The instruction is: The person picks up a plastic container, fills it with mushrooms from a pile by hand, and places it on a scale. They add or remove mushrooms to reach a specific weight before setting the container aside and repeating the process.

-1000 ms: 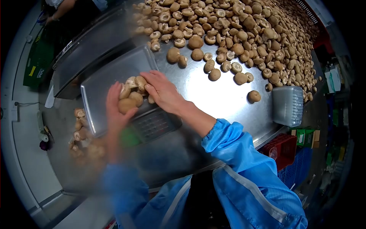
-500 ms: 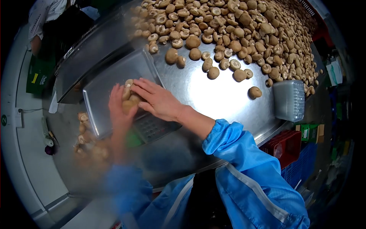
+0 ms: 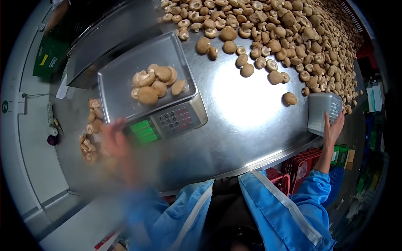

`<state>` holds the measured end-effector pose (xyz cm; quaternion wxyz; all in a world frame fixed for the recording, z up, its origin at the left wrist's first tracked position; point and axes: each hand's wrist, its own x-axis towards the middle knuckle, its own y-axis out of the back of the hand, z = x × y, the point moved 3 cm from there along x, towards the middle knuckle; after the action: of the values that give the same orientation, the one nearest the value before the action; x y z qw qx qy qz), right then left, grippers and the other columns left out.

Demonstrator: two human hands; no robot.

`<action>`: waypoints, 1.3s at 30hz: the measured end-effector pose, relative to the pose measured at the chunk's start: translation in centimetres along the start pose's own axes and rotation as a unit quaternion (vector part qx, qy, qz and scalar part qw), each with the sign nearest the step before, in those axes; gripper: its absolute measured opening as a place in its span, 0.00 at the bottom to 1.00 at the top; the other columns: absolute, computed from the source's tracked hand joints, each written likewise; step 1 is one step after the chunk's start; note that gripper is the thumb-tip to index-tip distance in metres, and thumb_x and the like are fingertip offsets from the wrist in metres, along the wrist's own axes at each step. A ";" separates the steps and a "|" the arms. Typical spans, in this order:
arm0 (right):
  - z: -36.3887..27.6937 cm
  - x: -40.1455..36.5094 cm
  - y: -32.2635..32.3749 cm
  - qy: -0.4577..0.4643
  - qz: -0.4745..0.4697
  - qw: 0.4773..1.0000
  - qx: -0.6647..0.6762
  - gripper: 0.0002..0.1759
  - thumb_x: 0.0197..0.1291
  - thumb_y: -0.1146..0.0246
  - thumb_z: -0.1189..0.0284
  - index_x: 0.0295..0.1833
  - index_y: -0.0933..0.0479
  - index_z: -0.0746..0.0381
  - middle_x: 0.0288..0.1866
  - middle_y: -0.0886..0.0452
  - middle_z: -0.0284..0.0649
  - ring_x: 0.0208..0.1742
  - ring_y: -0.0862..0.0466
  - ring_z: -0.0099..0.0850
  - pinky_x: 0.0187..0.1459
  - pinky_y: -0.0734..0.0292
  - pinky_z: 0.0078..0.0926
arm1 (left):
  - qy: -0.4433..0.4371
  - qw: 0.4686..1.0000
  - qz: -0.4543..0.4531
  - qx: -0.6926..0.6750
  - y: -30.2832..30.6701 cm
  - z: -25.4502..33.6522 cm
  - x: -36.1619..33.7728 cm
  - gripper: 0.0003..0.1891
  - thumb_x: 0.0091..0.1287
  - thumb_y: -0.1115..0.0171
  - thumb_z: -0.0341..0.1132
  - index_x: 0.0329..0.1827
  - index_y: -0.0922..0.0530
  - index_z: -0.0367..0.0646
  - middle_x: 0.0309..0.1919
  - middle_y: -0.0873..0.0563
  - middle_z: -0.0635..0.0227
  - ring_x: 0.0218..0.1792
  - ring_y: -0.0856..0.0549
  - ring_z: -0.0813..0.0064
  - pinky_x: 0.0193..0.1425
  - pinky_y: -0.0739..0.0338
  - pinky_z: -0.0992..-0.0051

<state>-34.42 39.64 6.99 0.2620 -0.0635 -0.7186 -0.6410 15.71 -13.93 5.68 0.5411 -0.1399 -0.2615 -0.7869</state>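
A digital scale (image 3: pixel 200 109) with a metal pan (image 3: pixel 119 90) stands on the left of the steel table. Several brown mushrooms (image 3: pixel 148 95) lie heaped on the pan. My left hand (image 3: pixel 117 140), smeared by motion, is beside the pan's near left corner and the green display; its fingers cannot be made out. Far to the right, my right hand (image 3: pixel 333 129) rests against a stack of clear plastic trays (image 3: pixel 320 108). Its thumb and fingers are spread at the right end of the stack.
A large heap of mushrooms (image 3: pixel 289 42) covers the back right of the steel table (image 3: pixel 209 146). A few single mushrooms (image 3: pixel 289 98) lie apart. More mushrooms (image 3: pixel 94 117) sit left of the scale. Red crates (image 3: pixel 299 165) stand below the front edge; another person's arm (image 3: pixel 57 14) shows top left.
Both hands have left the mushrooms, which stay on the pan. My right hand has swung right to the tray stack. My left hand has pulled back toward the near left.
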 end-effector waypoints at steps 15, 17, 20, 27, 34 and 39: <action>3.8 0.4 0.9 0.009 -0.133 0.988 0.080 0.53 0.44 0.24 0.54 0.70 0.38 0.73 0.58 0.23 0.60 0.61 0.24 0.53 0.62 0.30 0.44 | 0.049 0.972 -0.227 0.036 -20.6 8.5 -3.5 0.11 0.61 0.34 0.26 0.47 0.17 0.41 0.40 0.13 0.59 0.39 0.13 0.66 0.44 0.20 0.70; 3.6 -0.2 0.3 0.018 -0.107 0.994 0.022 0.55 0.44 0.24 0.53 0.71 0.40 0.72 0.61 0.26 0.59 0.61 0.26 0.56 0.62 0.30 0.46 | 0.023 0.967 -0.245 0.066 -23.9 10.4 -0.8 0.13 0.61 0.34 0.27 0.50 0.18 0.40 0.41 0.14 0.58 0.42 0.14 0.60 0.50 0.20 0.68; 2.4 -0.3 0.8 -0.019 -0.128 0.991 0.016 0.57 0.44 0.24 0.52 0.73 0.42 0.70 0.65 0.30 0.59 0.63 0.29 0.57 0.63 0.32 0.47 | -0.095 0.934 -0.345 0.014 -33.2 10.4 -1.7 0.18 0.60 0.33 0.27 0.55 0.22 0.39 0.48 0.17 0.56 0.52 0.18 0.55 0.58 0.23 0.63; 2.3 -0.6 0.7 -0.018 -0.100 0.995 0.018 0.58 0.43 0.23 0.51 0.74 0.43 0.68 0.67 0.32 0.58 0.64 0.30 0.57 0.65 0.33 0.46 | -0.182 0.914 -0.355 0.075 -48.5 8.9 -4.2 0.27 0.53 0.29 0.25 0.59 0.25 0.42 0.58 0.25 0.57 0.64 0.29 0.53 0.65 0.30 0.60; 3.0 -0.9 0.0 0.003 -0.077 0.997 0.016 0.56 0.45 0.24 0.53 0.73 0.41 0.69 0.68 0.32 0.57 0.66 0.31 0.56 0.67 0.35 0.45 | -0.165 0.932 -0.322 0.005 -48.4 6.9 -4.9 0.31 0.48 0.28 0.23 0.59 0.26 0.42 0.56 0.25 0.56 0.60 0.26 0.52 0.64 0.27 0.61; 3.6 -0.9 -0.1 -0.023 -0.117 0.991 0.057 0.55 0.49 0.26 0.53 0.76 0.44 0.68 0.72 0.36 0.58 0.70 0.35 0.56 0.70 0.39 0.46 | -0.122 0.964 -0.225 -0.074 -36.0 10.3 -1.4 0.33 0.54 0.28 0.23 0.66 0.28 0.41 0.65 0.30 0.54 0.64 0.26 0.54 0.62 0.23 0.63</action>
<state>-34.74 43.29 6.35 0.1717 0.0212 -0.7626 -0.6233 -17.69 2.97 4.10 0.3022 -0.2122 -0.2908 -0.8827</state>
